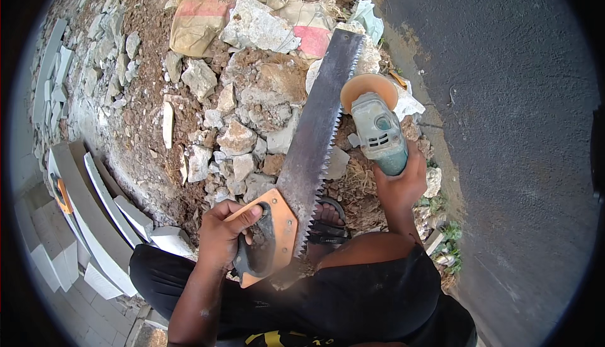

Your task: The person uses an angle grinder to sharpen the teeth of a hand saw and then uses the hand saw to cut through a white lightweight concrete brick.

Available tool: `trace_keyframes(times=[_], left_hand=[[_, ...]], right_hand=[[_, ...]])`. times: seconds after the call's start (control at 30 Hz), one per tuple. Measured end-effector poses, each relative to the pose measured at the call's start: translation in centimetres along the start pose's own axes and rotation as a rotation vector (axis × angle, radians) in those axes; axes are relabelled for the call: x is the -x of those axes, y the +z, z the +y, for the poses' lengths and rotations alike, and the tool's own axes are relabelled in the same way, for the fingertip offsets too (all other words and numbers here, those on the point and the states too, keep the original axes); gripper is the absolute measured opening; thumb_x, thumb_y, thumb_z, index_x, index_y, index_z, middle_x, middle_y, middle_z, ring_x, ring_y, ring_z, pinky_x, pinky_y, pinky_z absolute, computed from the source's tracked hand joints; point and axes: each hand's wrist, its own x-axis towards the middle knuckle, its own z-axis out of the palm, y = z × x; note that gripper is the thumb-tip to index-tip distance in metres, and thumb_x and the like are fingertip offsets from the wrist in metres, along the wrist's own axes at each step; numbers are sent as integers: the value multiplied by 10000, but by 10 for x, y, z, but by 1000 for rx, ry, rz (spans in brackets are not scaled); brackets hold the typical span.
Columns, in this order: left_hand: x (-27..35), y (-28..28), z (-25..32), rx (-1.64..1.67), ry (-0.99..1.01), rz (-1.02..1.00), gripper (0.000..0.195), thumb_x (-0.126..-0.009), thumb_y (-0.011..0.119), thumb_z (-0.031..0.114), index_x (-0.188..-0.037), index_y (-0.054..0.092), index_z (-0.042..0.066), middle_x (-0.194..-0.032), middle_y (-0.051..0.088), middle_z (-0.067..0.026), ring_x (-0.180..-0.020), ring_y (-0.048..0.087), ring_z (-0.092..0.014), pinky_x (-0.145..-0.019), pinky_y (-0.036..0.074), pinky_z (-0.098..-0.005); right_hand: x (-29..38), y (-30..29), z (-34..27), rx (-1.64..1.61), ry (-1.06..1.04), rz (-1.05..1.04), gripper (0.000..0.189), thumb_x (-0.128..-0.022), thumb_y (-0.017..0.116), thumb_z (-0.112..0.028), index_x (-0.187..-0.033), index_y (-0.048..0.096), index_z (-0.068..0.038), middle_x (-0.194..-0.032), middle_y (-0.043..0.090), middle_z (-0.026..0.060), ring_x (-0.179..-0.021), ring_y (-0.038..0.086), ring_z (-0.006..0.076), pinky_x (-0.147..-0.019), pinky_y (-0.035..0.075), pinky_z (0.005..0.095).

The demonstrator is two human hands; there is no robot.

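Note:
My left hand grips the orange and black handle of a large-toothed handsaw, thumb on the front of the handle. The blade points up and away from me, its teeth facing right. In my right hand is a dusty green angle grinder, held by its body. Its orange-brown disc sits at or very close to the saw's toothed edge, towards the far half of the blade; whether they touch, I cannot tell. The disc's rim looks smooth, so I cannot tell if it spins.
Broken stones and soil cover the ground ahead, with torn paper sacks beyond. Pale blocks and slabs are stacked on the left, with an orange-handled tool among them. Dark pavement runs along the right. My sandalled foot is beneath the saw.

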Motion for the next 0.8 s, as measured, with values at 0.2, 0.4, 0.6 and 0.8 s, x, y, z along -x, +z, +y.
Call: trace_keyframes(times=[0.2, 0.4, 0.6, 0.8], left_hand=[[-1, -2, 0, 0, 11, 0, 302, -811, 863, 215, -820, 642, 10, -703, 645, -39, -499, 548, -102, -500, 428, -238], [-1, -1, -1, 8, 6, 0, 299, -812, 863, 215, -817, 642, 14, -700, 645, -38, -500, 544, -99, -500, 419, -235], [-1, -2, -1, 7, 11, -3, 300, -817, 859, 215, -816, 635, 15, -697, 642, -36, -498, 540, -98, -498, 412, -237], [-1, -2, -2, 1, 12, -3, 307, -817, 859, 225, -819, 634, 17, -696, 640, -34, -500, 542, -99, -502, 413, -236]], right_hand=[[0, 1, 2, 22, -25, 17, 714, -616, 862, -178, -1253, 574, -33, -1095, 630, 179, -988, 631, 395, -819, 529, 476], [-1, 1, 4, 43, -49, 34, 713, -617, 862, -195, -1248, 576, -28, -1093, 632, 174, -988, 632, 392, -818, 529, 475], [1, 1, 5, 52, -40, 31, 721, -612, 870, -205, -1246, 578, -26, -1092, 632, 174, -991, 633, 390, -815, 530, 472], [2, 0, 6, 54, -36, 31, 732, -602, 871, -195, -1250, 575, -26, -1100, 630, 178, -1002, 630, 393, -826, 526, 475]])
